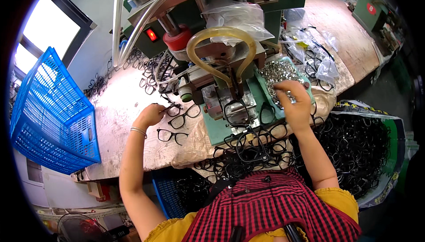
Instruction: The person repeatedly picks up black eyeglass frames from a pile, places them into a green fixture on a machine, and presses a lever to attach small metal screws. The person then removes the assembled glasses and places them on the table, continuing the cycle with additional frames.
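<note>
Black eyeglass frame (173, 109) half-hidden in clenched left hand (149, 115); right hand's (294, 104) grip unclear.

Worn pale workbench (119, 109), black eyeglass frames (172, 135) scattered on it, green machine (221, 87), blue plastic crate (48, 113) at left edge

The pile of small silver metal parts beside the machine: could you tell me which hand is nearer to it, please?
Right. The right hand is at the pile of small silver metal parts, fingers over it; the left hand rests far across the bench by black eyeglass frames.

black eyeglass frame (173, 109) flat on the bench; heap of small silver metal parts (279, 74) in a tray.
</note>
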Demonstrator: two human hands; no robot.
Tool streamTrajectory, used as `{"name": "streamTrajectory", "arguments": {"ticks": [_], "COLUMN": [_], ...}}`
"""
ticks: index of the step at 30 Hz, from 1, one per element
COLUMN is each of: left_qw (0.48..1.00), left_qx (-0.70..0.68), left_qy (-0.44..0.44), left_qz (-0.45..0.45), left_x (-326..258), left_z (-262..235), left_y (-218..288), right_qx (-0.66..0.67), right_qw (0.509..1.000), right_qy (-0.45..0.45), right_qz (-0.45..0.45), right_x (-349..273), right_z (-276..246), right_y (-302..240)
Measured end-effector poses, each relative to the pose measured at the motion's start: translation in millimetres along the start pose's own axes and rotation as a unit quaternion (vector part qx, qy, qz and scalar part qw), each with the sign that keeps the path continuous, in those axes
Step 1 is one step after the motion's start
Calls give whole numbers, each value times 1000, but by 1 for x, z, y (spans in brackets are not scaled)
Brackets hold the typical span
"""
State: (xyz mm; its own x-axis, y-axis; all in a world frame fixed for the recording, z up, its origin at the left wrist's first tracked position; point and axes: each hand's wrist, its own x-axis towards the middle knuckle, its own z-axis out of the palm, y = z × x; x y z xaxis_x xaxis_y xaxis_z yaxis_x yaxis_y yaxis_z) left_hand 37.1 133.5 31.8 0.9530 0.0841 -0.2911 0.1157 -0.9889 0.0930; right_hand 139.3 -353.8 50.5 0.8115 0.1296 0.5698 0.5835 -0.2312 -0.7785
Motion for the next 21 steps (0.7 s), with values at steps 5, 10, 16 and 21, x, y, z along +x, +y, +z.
{"name": "streamTrajectory", "arguments": {"ticks": [5, 10, 16, 21], "left_qw": [994, 964, 659, 558], "left_qx": [89, -171, -572, -578], "left_qy": [-64, 162, 488, 566], "left_qz": [-27, -119, -22, 185], "left_x": [-1, -25, -41, -65], "left_z": [-42, -43, -2, -19], "left_y": [42, 70, 133, 191], "right_qx": [84, 218, 248, 336], "right_qw": [995, 973, 962, 924], "right_qy": [-33, -20, -20, -61], "right_qz": [-45, 69, 113, 171], "right_x": [17, 6, 3, 11], "right_z": [41, 55, 61, 59], "right_y": [-33, -40, -37, -64]}}
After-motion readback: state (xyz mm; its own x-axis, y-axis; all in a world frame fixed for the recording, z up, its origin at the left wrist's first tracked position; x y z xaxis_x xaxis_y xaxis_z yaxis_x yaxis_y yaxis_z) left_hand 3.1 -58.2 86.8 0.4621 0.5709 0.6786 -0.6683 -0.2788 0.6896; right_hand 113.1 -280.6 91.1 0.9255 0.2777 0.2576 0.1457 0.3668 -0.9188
